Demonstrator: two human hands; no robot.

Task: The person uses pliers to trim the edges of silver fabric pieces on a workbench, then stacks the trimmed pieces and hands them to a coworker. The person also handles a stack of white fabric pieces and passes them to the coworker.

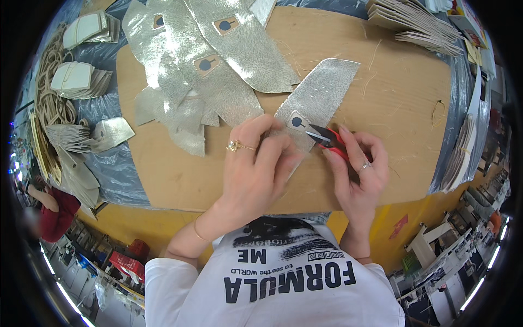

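A silver, grained leather-like piece lies slanted on the board in front of me, with a dark keyhole-shaped patch near its lower part. My left hand has its fingers curled and pinched at the piece's lower left edge; the fingertips are slightly blurred. In my right hand is a pair of thread snips with red handles and dark blades. The blades point left, over the piece just below the patch. My left fingers hide part of the piece's lower end.
Overlapping silver pieces cover the board's upper left. Banded stacks of pale pieces and coiled beige cord lie at the left. More stacks stand at the far right. Loose threads are scattered about. A person in red is at the lower left.
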